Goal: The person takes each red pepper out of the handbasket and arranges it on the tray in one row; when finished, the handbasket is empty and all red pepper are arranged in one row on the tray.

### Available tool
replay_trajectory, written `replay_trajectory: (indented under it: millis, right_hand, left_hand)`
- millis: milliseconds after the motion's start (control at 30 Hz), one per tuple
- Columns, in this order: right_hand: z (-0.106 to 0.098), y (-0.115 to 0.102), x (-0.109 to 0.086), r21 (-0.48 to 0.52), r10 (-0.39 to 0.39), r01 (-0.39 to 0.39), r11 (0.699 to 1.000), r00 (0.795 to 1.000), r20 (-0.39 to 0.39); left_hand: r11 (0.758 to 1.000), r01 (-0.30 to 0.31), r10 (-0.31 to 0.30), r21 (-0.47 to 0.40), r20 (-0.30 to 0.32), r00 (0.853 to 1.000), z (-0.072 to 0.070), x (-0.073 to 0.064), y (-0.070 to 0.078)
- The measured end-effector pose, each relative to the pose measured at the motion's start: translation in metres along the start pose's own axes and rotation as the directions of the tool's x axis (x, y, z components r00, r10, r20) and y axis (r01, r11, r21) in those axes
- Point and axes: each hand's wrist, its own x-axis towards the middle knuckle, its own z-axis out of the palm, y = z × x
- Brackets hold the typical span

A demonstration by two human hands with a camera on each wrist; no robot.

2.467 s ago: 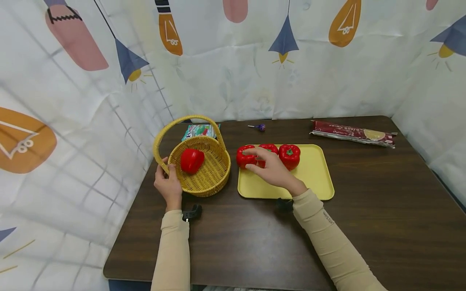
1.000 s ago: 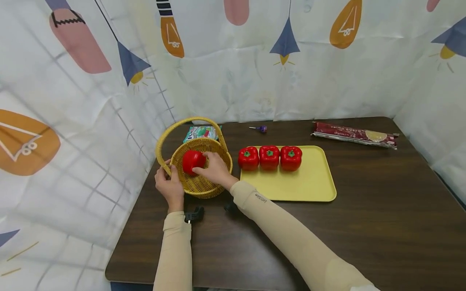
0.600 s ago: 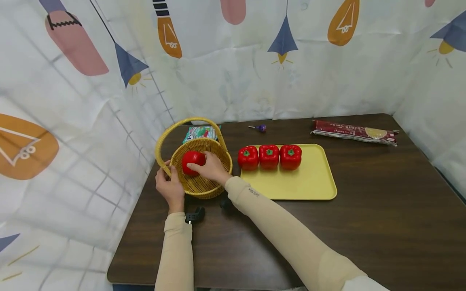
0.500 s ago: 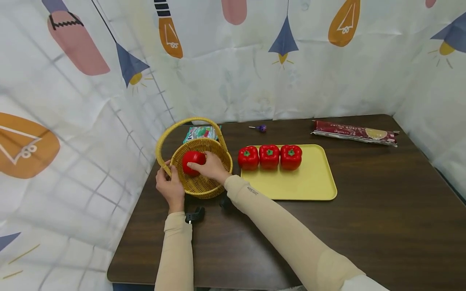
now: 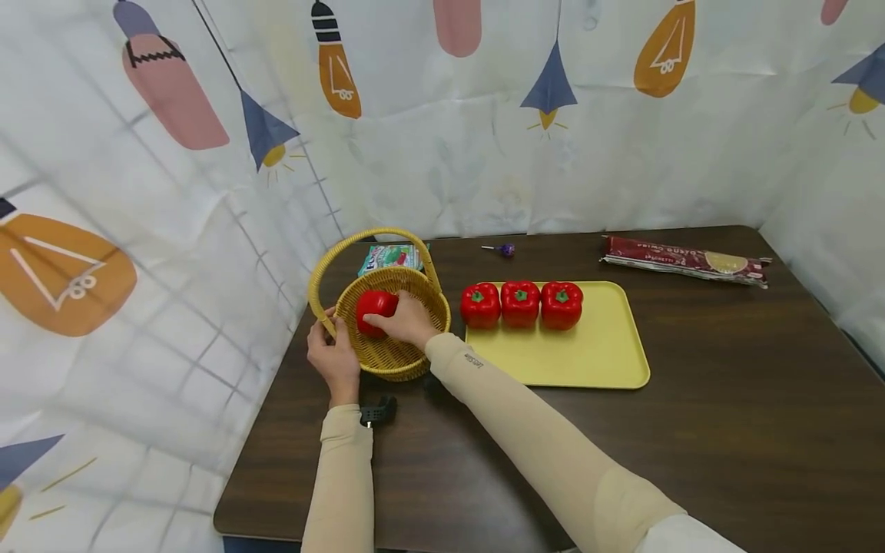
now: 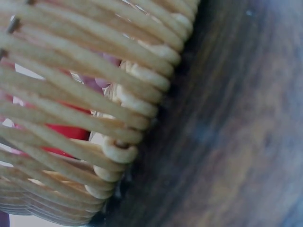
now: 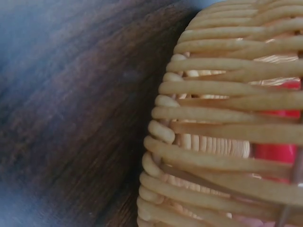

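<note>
A yellow wicker basket [image 5: 387, 355] with a tall hoop handle stands at the left of the table. My left hand [image 5: 335, 359] grips its left rim near the foot of the handle. Inside lies a red bell pepper [image 5: 373, 309], and my right hand [image 5: 409, 321] reaches over the basket's right side and holds it between thumb and fingers. Both wrist views show only woven basket wall [image 6: 94, 90] close up, with bits of red pepper [image 7: 277, 151] through the gaps. Three more red bell peppers [image 5: 520, 304] stand in a row on a yellow tray [image 5: 581, 361].
Behind the basket lies a teal candy packet [image 5: 390, 256]. A purple lollipop [image 5: 508, 250] is at the table's back edge, and a dark red spaghetti pack [image 5: 684, 259] at the back right. Patterned curtains [image 5: 442, 153] enclose the back and sides.
My right hand has gone left from above the tray's peppers into the basket and taken hold of the pepper there. The left hand keeps its grip on the basket.
</note>
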Motion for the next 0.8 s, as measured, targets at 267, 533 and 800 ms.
replay_trajectory:
  millis: [267,533,800]
  right_hand:
    - [0.001,-0.002,0.003,0.012,0.014,-0.014,1.000,1.000,-0.003]
    - [-0.002,0.000,0.002,0.042,-0.040,0.039,0.998,0.999,0.007]
    - [-0.002,-0.001,-0.001,0.033,-0.111,0.110,0.993,0.993,0.029]
  left_hand:
    - [1.000,0.007,-0.007,0.001,0.016,1.000,-0.001,0.000,0.001]
    - [1.000,0.001,-0.001,-0.001,0.007,1.000,0.003,0.000,0.001]
    - [1.000,-0.031,0.031,0.004,-0.039,0.999,0.000,-0.004,0.024]
